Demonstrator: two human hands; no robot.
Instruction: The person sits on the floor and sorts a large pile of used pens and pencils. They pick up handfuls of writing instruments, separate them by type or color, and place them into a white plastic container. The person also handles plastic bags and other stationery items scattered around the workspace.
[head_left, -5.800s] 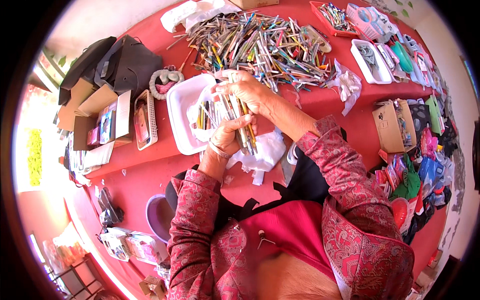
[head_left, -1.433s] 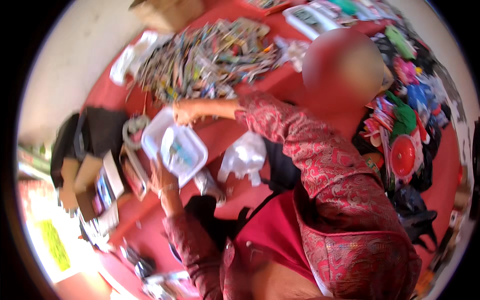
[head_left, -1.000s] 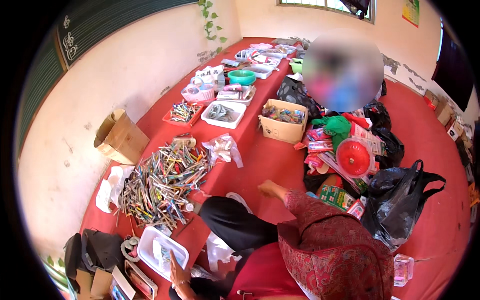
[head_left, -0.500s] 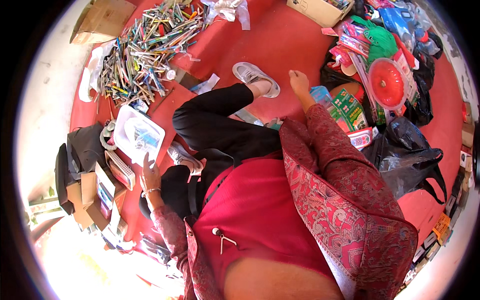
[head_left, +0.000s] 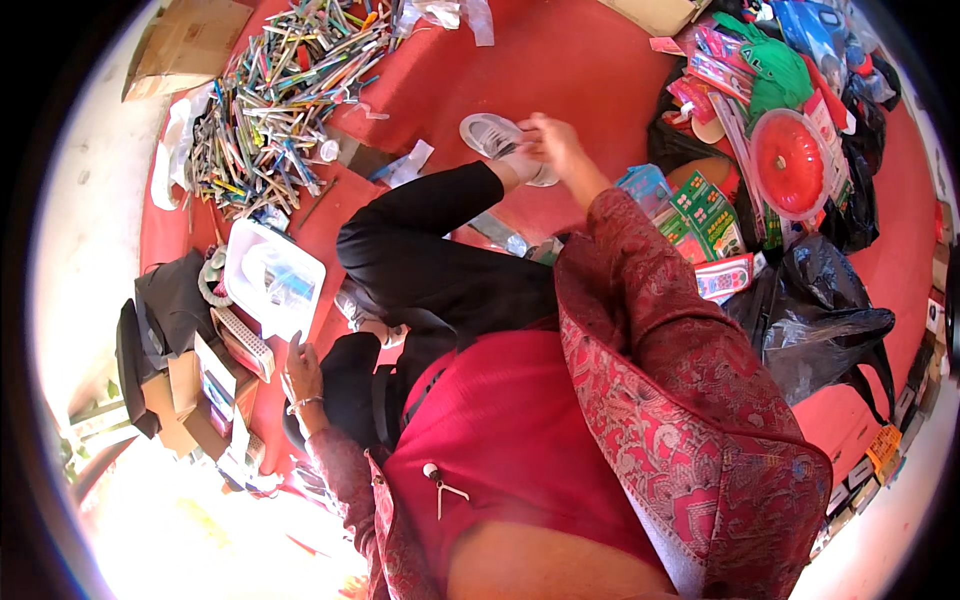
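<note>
My left hand (head_left: 302, 376) is beside my bent knee, just below a white plastic tub (head_left: 318, 290). Its fingers stretch up toward the tub's near edge, and I see nothing in them. Clear and bluish plastic pieces lie inside the tub. Farther off, my right hand (head_left: 556, 146) hangs over my grey sneaker (head_left: 488, 134), partly covering it. Those fingers point left and are slightly smeared, so whether they pinch anything cannot be made out. Green boxes (head_left: 708, 214) and a blue plastic case (head_left: 645, 186) lie to the right of that forearm.
A big heap of pens and pencils (head_left: 262, 130) covers the red floor at the far left, near a cardboard box (head_left: 185, 45). On the right are a red round container (head_left: 790, 163), a green cloth item (head_left: 775, 70) and a black plastic bag (head_left: 815, 320). Opened cartons (head_left: 185, 400) stand at left.
My right hand has swung left, away from the blue case and over the sneaker. My left hand has dropped slightly lower, a little away from the tub. The view has shifted slightly.
</note>
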